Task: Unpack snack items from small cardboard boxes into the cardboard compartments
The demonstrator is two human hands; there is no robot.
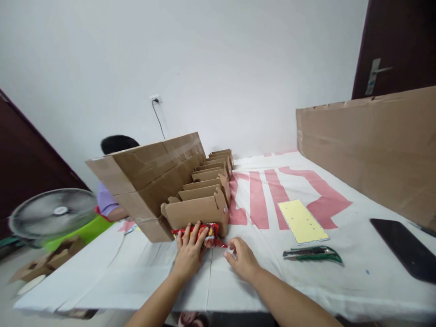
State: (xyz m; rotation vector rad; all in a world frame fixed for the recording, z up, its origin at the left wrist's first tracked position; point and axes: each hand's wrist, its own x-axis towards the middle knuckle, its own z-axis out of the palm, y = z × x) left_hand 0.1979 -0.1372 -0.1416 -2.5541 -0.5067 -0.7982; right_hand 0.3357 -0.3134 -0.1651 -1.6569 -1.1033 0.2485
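A shiny red snack packet [213, 230] lies on the white cloth against the front of the nearest brown cardboard box [194, 212]. My left hand [189, 250] rests over the packet, its fingers spread across it and pressing on its top. Just to the right, my right hand [242, 259] has its thumb and forefinger curled near the packet's red tip; whether they pinch it is too small to make out. Several open boxes [213, 172] stand in a row behind the nearest one, beside a tall cardboard panel [160, 163].
On the right lie a yellow card [303, 221], a green cutter knife [313, 254] and a black phone [405, 247]. Another cardboard panel [371, 145] stands at the right edge. A person in a purple sleeve [107, 200] sits behind the left panel, near a fan [56, 212].
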